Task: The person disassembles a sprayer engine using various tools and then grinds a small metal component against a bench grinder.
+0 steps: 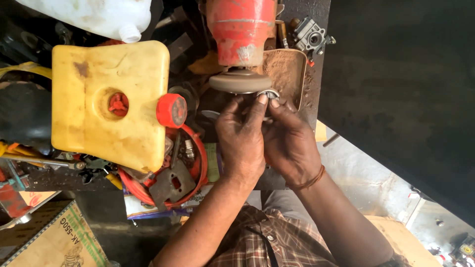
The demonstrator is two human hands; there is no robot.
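A big yellow plastic tank (106, 101) lies at the left, with a red screw cap (171, 110) on its right edge and a small red fitting (118, 104) sunk in its middle. A white jug (99, 15) sits above it. Below the tank lies a red ring-shaped housing (195, 163) with a spark plug (188, 148) inside. A small carburettor (311, 35) rests at the top, beside a tray of brown dust (284, 69). A cardboard box (54, 242) fills the lower left corner.

Small-engine repair workshop. Red bench grinder (241, 29) with grey wheel (240, 80) at far centre, carburettor (311, 37) just right of it, yellow fuel tank (106, 99) on the left, loose engine parts and tools cluttering the dark, grimy table (297, 15).
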